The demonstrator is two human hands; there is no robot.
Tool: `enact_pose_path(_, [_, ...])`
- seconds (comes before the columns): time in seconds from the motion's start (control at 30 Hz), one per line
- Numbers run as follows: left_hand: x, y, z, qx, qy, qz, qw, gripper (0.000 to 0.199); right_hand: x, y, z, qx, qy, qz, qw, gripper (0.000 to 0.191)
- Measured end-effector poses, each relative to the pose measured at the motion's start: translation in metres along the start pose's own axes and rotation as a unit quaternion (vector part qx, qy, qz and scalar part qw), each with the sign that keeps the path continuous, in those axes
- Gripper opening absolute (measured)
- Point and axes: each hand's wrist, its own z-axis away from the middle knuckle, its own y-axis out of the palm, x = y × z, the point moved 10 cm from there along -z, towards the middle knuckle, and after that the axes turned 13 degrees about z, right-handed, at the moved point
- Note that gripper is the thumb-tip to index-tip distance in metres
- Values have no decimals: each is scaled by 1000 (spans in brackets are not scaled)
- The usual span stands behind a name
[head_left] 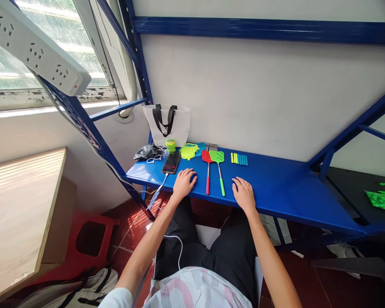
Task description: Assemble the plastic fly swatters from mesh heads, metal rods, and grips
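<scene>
My left hand (184, 183) rests on the front edge of the blue shelf (282, 179), fingers spread and holding nothing. Beside it lies a phone (171, 164) with a white cable. My right hand (244, 191) lies on the same edge, fingers apart, with nothing in it. Between the hands are a red swatter (207, 171) and a green swatter (220, 171), their heads side by side. Several yellow and blue sticks (239, 159) form a row behind my right hand. Yellow-green (189, 150) and blue flat pieces (200, 149) and metal forks (211, 146) lie further back.
At the shelf's back left stand a white bag (179, 124) and a green tub (170, 145), near a black plastic bag (146, 151) and scissors (153, 159). Blue frame posts rise at both sides. A power strip (38, 49) hangs upper left, above a wooden board (19, 214).
</scene>
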Motion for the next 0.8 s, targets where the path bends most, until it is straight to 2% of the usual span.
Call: enact_pose_path(0.8, [0,-1,0,0,-4,3,1000,34,2,-2,0,0,4,-11,1000,54])
